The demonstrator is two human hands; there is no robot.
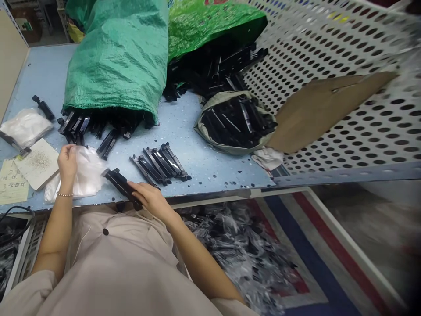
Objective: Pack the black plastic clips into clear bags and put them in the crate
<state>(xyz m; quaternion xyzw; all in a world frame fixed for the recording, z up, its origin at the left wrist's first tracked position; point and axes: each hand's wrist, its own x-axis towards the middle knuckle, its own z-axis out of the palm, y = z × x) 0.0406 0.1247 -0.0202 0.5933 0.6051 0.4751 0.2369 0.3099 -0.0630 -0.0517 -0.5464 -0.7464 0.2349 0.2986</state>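
My left hand pinches the upper edge of a clear plastic bag that lies near the table's front edge. Close beside it, my right hand is closed on black plastic parts, long and narrow, tilted with their far ends toward the bag. It looks like more than one part, held side by side. A row of several similar black parts lies on the blue table just beyond my right hand. My right fingertips are partly hidden behind the parts.
A green woven sack spills black parts onto the table. An open cloth bag full of them stands right of it, near a white perforated panel. A white block and yellow note lie left. Bagged parts fill a bin below.
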